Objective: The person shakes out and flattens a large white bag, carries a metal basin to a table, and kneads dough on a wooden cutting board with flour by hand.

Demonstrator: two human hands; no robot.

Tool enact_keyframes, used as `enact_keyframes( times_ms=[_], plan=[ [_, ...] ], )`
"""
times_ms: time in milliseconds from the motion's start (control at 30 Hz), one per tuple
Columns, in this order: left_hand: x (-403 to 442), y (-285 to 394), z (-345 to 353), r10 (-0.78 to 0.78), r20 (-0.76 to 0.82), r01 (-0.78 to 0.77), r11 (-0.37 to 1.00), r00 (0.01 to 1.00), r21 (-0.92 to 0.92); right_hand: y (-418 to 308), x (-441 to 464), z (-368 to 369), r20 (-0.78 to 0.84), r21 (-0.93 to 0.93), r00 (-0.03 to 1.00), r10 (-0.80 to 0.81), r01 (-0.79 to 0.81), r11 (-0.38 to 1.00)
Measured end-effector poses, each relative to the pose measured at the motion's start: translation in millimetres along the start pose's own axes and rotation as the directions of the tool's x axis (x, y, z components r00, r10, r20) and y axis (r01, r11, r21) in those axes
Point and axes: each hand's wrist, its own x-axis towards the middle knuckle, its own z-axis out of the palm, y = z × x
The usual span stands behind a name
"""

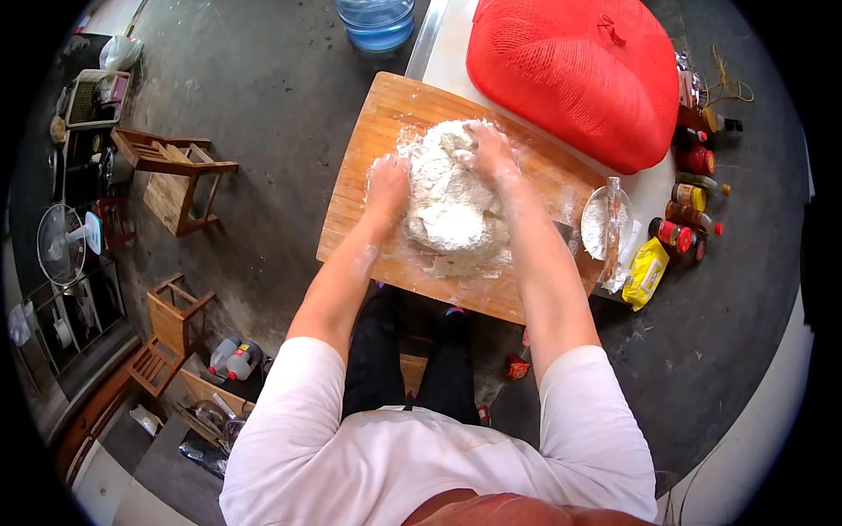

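Note:
A floury mass of dough (447, 197) lies on a wooden board (360, 184), with loose flour around it. At the dough's left edge is my left hand (388, 182), its fingers curled and dusted with flour. My right hand (489, 151) rests on the upper right of the dough, fingers bent into it and partly hidden. Right of the board's middle, a bowl of flour (596, 226) stands with a wooden stick (612, 219) across its edge.
A red mesh cover (570, 79) sits beyond the board. Several jars and bottles, with a yellow packet (645, 273), are at the right. A water jug (377, 22) stands at the top. Wooden chairs (175, 180) and a fan (66, 244) are at the left.

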Motion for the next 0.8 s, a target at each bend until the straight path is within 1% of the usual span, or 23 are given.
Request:
enact_keyframes(
  times_ms=[33, 67, 100, 167, 200, 233, 267, 300, 333, 367, 400, 467, 500, 533, 567, 600, 667, 700, 733, 767, 800],
  plan=[
    [-3, 7, -4, -0.022, -0.097, 0.004, 0.984, 0.995, -0.176, 5, -2, -1, -0.029, 0.069, 0.999, -0.029, 0.031, 0.997],
    [-9, 17, -8, -0.063, -0.184, -0.005, 0.938, 0.981, -0.346, 8, -5, 0, -0.056, 0.136, 0.997, -0.054, 0.061, 0.989],
    [-17, 31, -12, -0.066, -0.181, -0.002, 0.936, 0.981, -0.351, 9, -13, -2, -0.052, 0.133, 0.997, -0.051, 0.058, 0.989],
    [-32, 66, -20, 0.020, -0.115, -0.073, 0.874, 0.993, -0.480, 10, -35, -11, -0.078, 0.243, 0.993, -0.091, 0.107, 0.964],
    [-40, 85, -23, 0.071, -0.086, -0.104, 0.856, 0.994, -0.507, 12, -47, -9, -0.075, 0.245, 0.993, -0.089, 0.105, 0.964],
    [-45, 95, -16, 0.136, -0.110, -0.174, 0.821, 0.985, -0.544, 16, -60, -6, -0.154, 0.261, 0.978, -0.139, 0.177, 0.949],
    [-49, 99, -2, 0.171, -0.109, -0.203, 0.838, 0.979, -0.507, 20, -70, -2, -0.238, 0.270, 0.953, -0.186, 0.249, 0.930],
    [-53, 101, 3, 0.170, -0.041, -0.171, 0.884, 0.985, -0.436, 24, -78, 2, -0.238, 0.271, 0.954, -0.184, 0.247, 0.930],
    [-58, 105, 5, 0.162, 0.028, -0.141, 0.922, 0.986, -0.361, 28, -87, 7, -0.329, 0.209, 0.906, -0.266, 0.344, 0.915],
    [-61, 106, 7, 0.162, 0.030, -0.140, 0.921, 0.986, -0.365, 32, -96, 10, -0.412, 0.136, 0.843, -0.347, 0.433, 0.891],
    [-61, 104, 5, 0.174, 0.017, -0.155, 0.911, 0.985, -0.381, 35, -102, 11, -0.412, 0.133, 0.843, -0.347, 0.432, 0.892],
    [-69, 99, -1, 0.182, 0.008, -0.164, 0.904, 0.983, -0.396, 39, -117, 16, -0.373, 0.122, 0.831, -0.414, 0.486, 0.865],
    [-70, 96, -9, 0.086, -0.058, -0.103, 0.881, 0.995, -0.462, 41, -125, 20, -0.331, 0.103, 0.854, -0.400, 0.454, 0.885],
    [-68, 96, -17, -0.014, -0.113, -0.049, 0.847, 0.993, -0.529, 45, -130, 25, -0.334, 0.104, 0.854, -0.399, 0.454, 0.885],
    [-60, 95, -23, -0.053, -0.263, -0.072, 0.894, 0.963, -0.442, 48, -137, 32, -0.353, 0.086, 0.847, -0.397, 0.452, 0.888],
    [-45, 97, -30, -0.054, -0.256, -0.067, 0.895, 0.965, -0.440, 50, -144, 36, -0.370, 0.070, 0.840, -0.397, 0.451, 0.890],
    [-10, 101, -36, 0.031, -0.419, -0.216, 0.890, 0.908, -0.402, 48, -156, 37, -0.351, 0.057, 0.846, -0.402, 0.448, 0.892],
    [-2, 103, -32, 0.027, -0.419, -0.211, 0.892, 0.908, -0.400, 48, -159, 37, -0.365, 0.071, 0.833, -0.416, 0.471, 0.880],
    [4, 108, -27, 0.106, -0.085, -0.131, 0.905, 0.991, -0.405, 48, -164, 37, -0.378, 0.087, 0.821, -0.427, 0.491, 0.867],
    [6, 113, -24, 0.165, 0.262, -0.055, 0.922, 0.951, -0.383, 50, -168, 36, -0.312, 0.097, 0.856, -0.411, 0.459, 0.883],
    [0, 119, -22, 0.160, 0.266, -0.049, 0.923, 0.951, -0.381, 55, -171, 35, -0.308, 0.101, 0.857, -0.413, 0.461, 0.882]
  ],
)
